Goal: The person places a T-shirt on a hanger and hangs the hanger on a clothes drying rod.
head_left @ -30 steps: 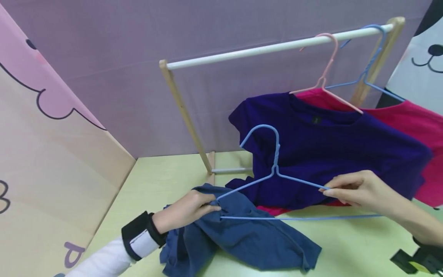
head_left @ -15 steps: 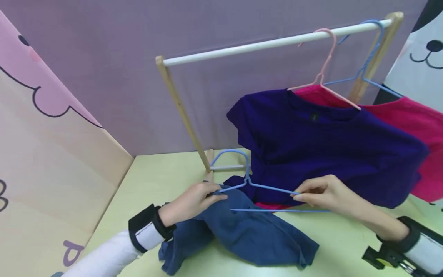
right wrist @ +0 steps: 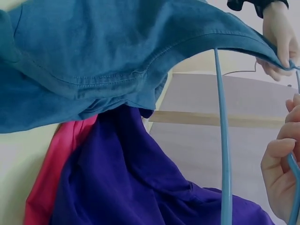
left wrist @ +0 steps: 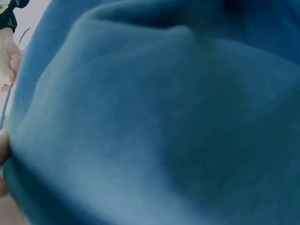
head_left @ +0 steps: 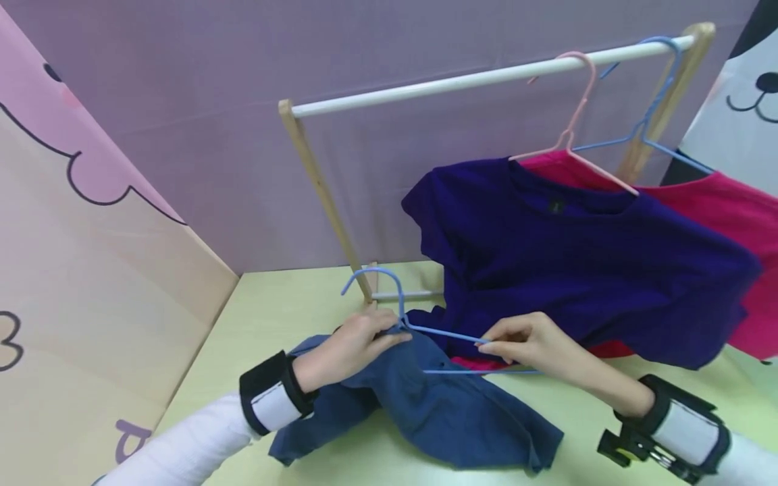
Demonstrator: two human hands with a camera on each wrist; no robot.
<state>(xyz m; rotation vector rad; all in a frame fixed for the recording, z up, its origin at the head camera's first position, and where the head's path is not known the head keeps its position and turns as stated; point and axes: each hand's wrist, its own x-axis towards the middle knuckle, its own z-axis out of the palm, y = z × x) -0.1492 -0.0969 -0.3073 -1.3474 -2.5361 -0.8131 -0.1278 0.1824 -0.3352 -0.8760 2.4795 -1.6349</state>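
My left hand [head_left: 358, 345] pinches the edge of a crumpled blue T-shirt [head_left: 437, 418], close to the neck of a light blue hanger [head_left: 446, 332]. Thumb and fingers of my right hand [head_left: 535, 343] grip the hanger's right arm. The hanger's left arm is hidden by the shirt and my left hand; its hook points left and its bottom bar [right wrist: 222, 131] passes across the shirt's stitched opening in the right wrist view. Blue cloth [left wrist: 140, 117] fills most of the left wrist view. The lower part of the shirt lies on the table.
Behind stands a rack with a white rail [head_left: 425, 94] and wooden posts. A purple T-shirt [head_left: 565, 270] on a pink hanger [head_left: 577, 115] and a pink-red shirt [head_left: 729, 223] on a blue hanger [head_left: 656, 101] hang at its right. The pale yellow table [head_left: 273, 310] meets a printed left wall.
The hanger has moved left and down, its left arm sliding in under the shirt's edge. My right hand has travelled left with it; my left hand has shifted slightly right, toward the hanger's neck.
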